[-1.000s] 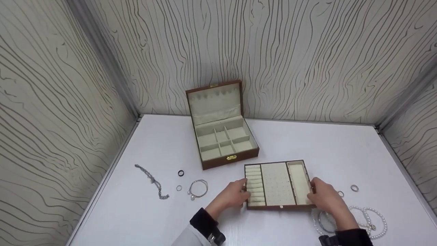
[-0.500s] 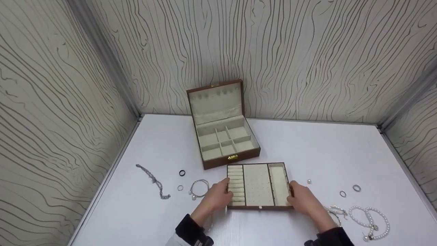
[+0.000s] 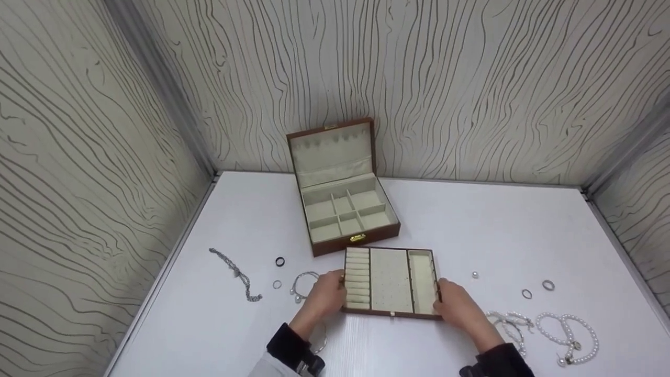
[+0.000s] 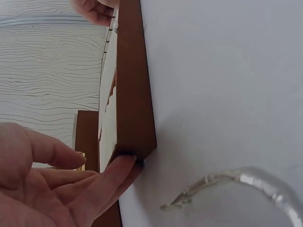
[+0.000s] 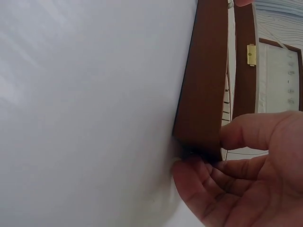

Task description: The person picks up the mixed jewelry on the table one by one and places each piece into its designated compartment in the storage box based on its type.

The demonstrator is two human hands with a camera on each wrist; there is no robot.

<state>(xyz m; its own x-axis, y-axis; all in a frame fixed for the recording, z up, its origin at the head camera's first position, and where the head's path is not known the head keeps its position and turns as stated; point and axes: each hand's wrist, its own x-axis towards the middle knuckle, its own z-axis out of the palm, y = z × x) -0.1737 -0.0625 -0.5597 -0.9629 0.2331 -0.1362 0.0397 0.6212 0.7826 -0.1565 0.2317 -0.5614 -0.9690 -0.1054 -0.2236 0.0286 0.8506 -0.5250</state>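
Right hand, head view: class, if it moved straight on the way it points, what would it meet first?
The tray: the right hand is touching its right end. Beyond that, roughly in line, the box's front corner may come next, though depth is unclear.

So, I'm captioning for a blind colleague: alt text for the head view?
A left hand and right hand hold a divided tray by opposite ends at a white table, before an open brown box; a chain lies left, pearls right.

White table (image 3: 471, 225); box (image 3: 382, 233); scattered jewellery (image 3: 237, 273)
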